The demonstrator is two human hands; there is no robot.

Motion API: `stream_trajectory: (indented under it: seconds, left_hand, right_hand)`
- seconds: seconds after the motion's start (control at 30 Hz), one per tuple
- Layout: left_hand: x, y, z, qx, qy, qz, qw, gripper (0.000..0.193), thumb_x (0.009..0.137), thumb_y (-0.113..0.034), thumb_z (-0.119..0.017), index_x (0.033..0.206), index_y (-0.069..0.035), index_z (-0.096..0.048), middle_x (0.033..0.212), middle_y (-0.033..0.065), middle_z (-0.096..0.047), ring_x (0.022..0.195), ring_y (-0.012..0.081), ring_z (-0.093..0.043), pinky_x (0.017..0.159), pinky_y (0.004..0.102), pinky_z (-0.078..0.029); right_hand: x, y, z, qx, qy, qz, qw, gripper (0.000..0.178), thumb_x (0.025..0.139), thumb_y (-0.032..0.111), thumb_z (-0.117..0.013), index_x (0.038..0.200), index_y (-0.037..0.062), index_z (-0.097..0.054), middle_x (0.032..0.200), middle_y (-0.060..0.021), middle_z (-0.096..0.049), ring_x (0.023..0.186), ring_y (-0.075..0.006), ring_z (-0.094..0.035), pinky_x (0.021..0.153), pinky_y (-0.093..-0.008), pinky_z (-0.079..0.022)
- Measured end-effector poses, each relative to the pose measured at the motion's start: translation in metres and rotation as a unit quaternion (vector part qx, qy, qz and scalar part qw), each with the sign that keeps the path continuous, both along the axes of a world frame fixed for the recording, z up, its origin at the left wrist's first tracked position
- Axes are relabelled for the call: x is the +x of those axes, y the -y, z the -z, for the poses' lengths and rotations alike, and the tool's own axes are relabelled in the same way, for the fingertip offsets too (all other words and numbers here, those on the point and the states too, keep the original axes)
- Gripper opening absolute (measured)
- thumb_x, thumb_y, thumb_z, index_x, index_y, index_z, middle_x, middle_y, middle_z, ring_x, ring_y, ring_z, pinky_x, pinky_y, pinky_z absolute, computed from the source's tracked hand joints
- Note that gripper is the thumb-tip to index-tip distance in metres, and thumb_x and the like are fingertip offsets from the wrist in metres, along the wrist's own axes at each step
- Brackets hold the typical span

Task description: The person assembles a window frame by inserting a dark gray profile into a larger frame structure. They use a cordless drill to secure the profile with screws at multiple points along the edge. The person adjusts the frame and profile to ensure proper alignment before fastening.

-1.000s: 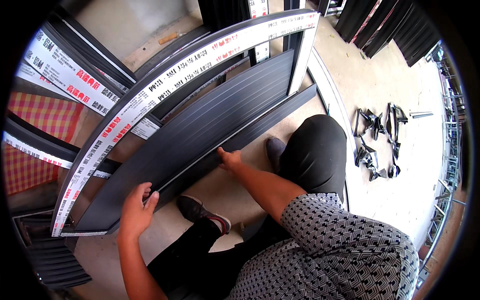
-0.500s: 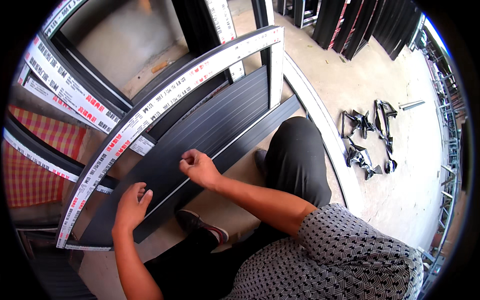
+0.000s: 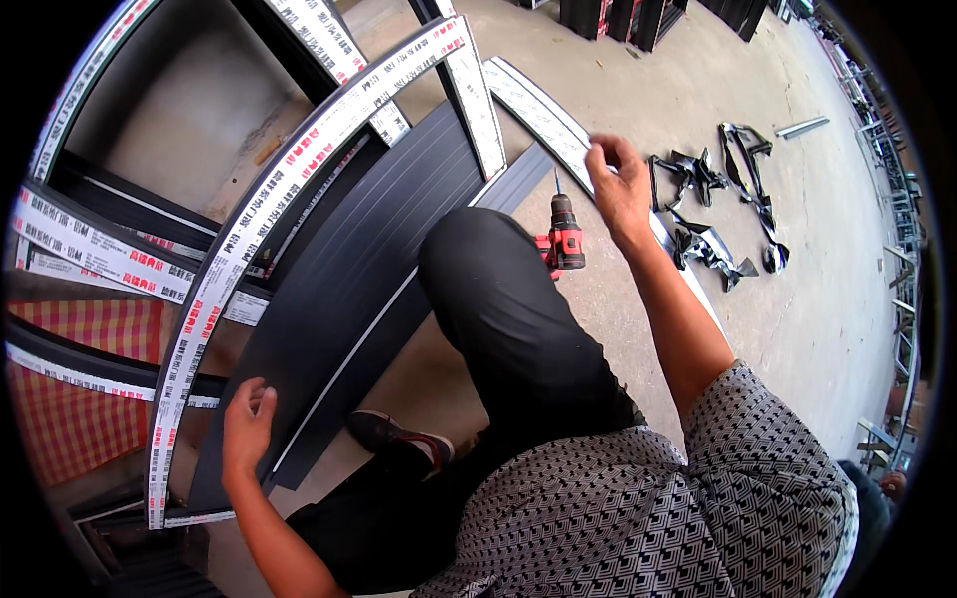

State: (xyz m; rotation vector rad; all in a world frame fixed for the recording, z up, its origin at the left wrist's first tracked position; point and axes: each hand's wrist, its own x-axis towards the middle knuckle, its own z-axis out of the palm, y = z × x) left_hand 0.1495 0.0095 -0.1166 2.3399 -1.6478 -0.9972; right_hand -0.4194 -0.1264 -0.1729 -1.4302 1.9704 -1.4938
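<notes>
My left hand is at the lower left end of a dark grooved panel, its thumb apart from loosely bent fingers; nothing shows in it. This panel lies inside a curved frame wrapped in white printed film. My right hand is out to the right, over a white film-covered curved strip on the floor. Its fingers are bent and drawn together; whether something small is between them is hidden. A red and black cordless drill stands beside my knee, bit upward, its lower part partly behind the leg.
More film-wrapped frames stack up at the left, beside a red and yellow checked cloth. Crumpled black plastic strips and a short metal piece lie on the floor at right. Dark profiles stand at the back.
My right hand has gone from above the panel to the right, past my knee. My left hand stays near the panel's lower end. The view has shifted and the drill now shows.
</notes>
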Motion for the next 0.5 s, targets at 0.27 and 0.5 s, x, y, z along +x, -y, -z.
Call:
stream_trajectory:
  seconds: [0.27,0.5]
  left_hand:
    - [-0.001,-0.016,0.001,0.006,-0.023,-0.039,0.999,0.047,0.103,-0.031,-0.066,0.136,0.003,-0.061,0.12,0.0206,-0.071,0.11,0.0264,-0.069,0.097,0.0374,-0.053]
    - [0.007,-0.042,0.001,-0.008,-0.022,-0.079,0.997,0.048,0.103,-0.033,-0.067,0.134,0.002,-0.062,0.118,0.0173,-0.072,0.109,0.0243,-0.069,0.096,0.0364,-0.053]
  right_hand:
    - [-0.088,-0.106,0.261,0.408,-0.085,0.003,0.909,0.079,0.08,0.016,-0.077,0.152,0.0059,-0.046,0.133,-0.0189,-0.063,0.122,-0.0348,-0.062,0.104,-0.0416,-0.051]
    - [-0.024,-0.09,0.29,0.267,0.025,-0.152,0.951,0.049,0.084,0.02,-0.073,0.131,0.0085,-0.063,0.121,-0.017,-0.068,0.117,-0.0375,-0.065,0.102,-0.0462,-0.051]
